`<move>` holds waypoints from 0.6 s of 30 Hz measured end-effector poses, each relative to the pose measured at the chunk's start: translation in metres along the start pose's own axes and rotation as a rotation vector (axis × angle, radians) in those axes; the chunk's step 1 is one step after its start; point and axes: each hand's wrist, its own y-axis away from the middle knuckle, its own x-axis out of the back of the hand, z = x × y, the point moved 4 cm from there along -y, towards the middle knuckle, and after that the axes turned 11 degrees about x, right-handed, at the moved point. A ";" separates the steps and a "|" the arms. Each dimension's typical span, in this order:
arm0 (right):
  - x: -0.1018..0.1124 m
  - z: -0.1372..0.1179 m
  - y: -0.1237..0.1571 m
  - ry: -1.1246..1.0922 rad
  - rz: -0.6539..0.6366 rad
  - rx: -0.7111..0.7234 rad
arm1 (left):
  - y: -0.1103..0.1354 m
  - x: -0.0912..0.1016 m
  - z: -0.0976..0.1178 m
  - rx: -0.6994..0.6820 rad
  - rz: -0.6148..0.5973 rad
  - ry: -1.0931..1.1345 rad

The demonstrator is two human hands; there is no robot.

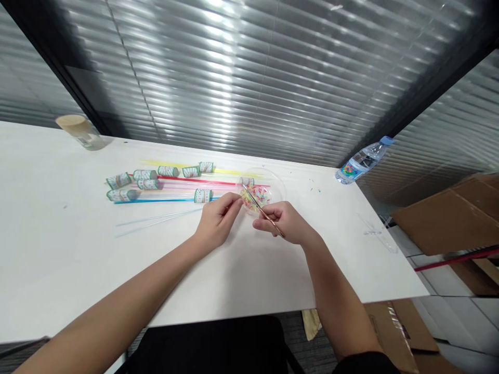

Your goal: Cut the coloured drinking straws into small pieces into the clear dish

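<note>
White table (pixel 58 259) carries everything. Long coloured straws (pixel 187 181) lie flat left of the clear dish (pixel 275 184), full length and uncut, with a few thin clear ones (pixel 156 221) nearer the person. Water bottle (pixel 362 163) lies on its side well right of the dish, a lidded jar (pixel 80 131) stands far left of it, and a clear plastic piece (pixel 380 236) lies to its right near the table edge. Left hand (pixel 216 221) is at the dish's near-left rim, fingertips pinched shut on something too small to make out. Right hand (pixel 286 223) is just on the near side of the dish, closed around the handles of the scissors (pixel 261 208), blades angled over the dish. Small banded paper rolls (pixel 144 175) sit among the straws, one at the dish rim. The dish holds a small heap of coloured cut bits (pixel 259 196). My read: cutting is early to midway, with a modest pile done and most straw stock untouched.
</note>
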 end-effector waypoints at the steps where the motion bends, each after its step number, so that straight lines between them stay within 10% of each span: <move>1: 0.000 0.000 0.000 -0.003 0.004 -0.005 | 0.000 0.000 0.000 -0.001 -0.006 0.002; 18: -0.001 -0.001 -0.001 -0.059 -0.008 -0.015 | -0.002 -0.003 -0.003 0.063 -0.063 0.114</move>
